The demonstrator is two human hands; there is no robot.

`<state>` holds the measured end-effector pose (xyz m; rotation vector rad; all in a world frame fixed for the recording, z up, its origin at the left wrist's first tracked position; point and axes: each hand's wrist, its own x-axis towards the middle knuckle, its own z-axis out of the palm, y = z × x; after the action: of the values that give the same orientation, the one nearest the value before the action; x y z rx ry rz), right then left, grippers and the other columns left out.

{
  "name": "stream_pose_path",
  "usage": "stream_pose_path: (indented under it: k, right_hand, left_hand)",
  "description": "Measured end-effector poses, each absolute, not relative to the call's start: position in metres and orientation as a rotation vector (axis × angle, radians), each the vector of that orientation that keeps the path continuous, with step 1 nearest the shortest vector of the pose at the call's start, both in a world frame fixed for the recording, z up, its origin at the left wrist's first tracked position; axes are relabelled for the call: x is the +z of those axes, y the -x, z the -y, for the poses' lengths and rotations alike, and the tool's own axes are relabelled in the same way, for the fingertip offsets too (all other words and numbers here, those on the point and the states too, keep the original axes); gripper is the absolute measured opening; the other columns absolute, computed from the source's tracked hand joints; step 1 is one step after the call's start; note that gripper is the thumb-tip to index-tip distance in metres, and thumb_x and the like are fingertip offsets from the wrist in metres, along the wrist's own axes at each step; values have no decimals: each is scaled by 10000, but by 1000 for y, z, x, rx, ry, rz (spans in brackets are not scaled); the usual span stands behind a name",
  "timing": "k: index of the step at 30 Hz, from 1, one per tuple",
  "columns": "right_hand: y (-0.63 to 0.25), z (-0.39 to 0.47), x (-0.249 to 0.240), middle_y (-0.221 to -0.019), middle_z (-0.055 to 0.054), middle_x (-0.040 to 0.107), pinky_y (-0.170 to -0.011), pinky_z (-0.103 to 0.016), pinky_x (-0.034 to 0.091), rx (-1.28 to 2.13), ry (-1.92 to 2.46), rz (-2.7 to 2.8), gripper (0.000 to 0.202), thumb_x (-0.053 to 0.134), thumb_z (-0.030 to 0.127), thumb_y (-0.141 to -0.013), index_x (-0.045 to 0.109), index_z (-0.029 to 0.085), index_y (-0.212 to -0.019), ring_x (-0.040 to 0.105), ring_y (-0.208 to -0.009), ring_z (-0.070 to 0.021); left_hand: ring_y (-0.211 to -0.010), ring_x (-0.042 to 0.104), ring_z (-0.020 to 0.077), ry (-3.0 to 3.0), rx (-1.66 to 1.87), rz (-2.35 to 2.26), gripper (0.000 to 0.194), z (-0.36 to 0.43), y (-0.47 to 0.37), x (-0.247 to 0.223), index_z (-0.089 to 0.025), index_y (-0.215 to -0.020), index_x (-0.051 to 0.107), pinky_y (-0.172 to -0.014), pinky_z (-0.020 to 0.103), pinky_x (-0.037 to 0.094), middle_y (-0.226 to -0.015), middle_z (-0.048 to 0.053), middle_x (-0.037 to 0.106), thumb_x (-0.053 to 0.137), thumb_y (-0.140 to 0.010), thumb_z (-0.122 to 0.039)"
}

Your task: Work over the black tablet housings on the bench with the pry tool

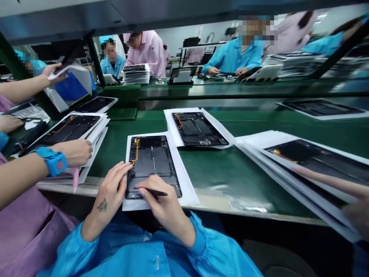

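Note:
In front of me an opened tablet housing [152,163] lies on white sheets [187,194] at the table's front edge. Inside it, an orange flex cable [137,150] runs along the upper left. My left hand [111,186] rests against the housing's left side, fingers stretched out, the fingertips near the cable's lower end. Pinched in my right hand [164,202] are slim black tweezers [157,192], held over the lower part of the housing. Their thin tip points left, and I cannot tell whether it touches the surface.
Another opened tablet housing [198,129] lies on paper just beyond. To the right, a co-worker's blurred hand [331,182] reaches over a paper-layered stack [259,144]. On the left, a co-worker's hand [76,152] rests by another stack [96,134]. A shelf [173,11] hangs overhead.

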<state>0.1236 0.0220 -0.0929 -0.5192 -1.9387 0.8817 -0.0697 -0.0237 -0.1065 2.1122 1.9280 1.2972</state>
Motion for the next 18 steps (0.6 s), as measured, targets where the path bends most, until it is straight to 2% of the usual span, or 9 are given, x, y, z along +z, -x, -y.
stream_pose_path:
  k: [2, 6, 11, 18]
  right_hand:
    - [-120, -24, -92, -892, -38, 722, -798, -319, 518, 904, 555, 1956, 191, 529, 261, -1025, 693, 218, -937, 646, -841, -176]
    - [-114, -29, -90, -871, -39, 703, -789, -314, 497, 983, 556, 1994, 219, 513, 277, -1030, 693, 211, -925, 637, -836, -180]
    - [-112, -32, -89, -802, -30, 684, -734, -297, 495, 988, 543, 2067, 245, 514, 282, -1029, 685, 209, -870, 633, -782, -178]
    - [-112, -31, -91, -812, -26, 677, -714, -297, 477, 920, 552, 2113, 236, 507, 278, -1036, 676, 214, -884, 616, -763, -172]
  left_hand:
    - [-1300, 582, 231, -2205, 1268, -1959, 272, 27, 71, -112, -205, -1191, 658, -1124, 436, 469, -1285, 75, 679, 448, -1018, -192]
    - [-1164, 659, 196, -2222, 1286, -1958, 235, 47, 72, -118, -193, -1019, 654, -1015, 368, 533, -1199, 82, 702, 429, -1007, -123]
    - [-1158, 674, 207, -2296, 1266, -1960, 286, 58, 71, -126, -195, -1086, 657, -994, 375, 538, -1174, 81, 722, 437, -969, -53]
    - [-1168, 670, 213, -2327, 1271, -1931, 303, 57, 71, -130, -182, -1096, 652, -983, 374, 528, -1189, 92, 719, 444, -948, -20]
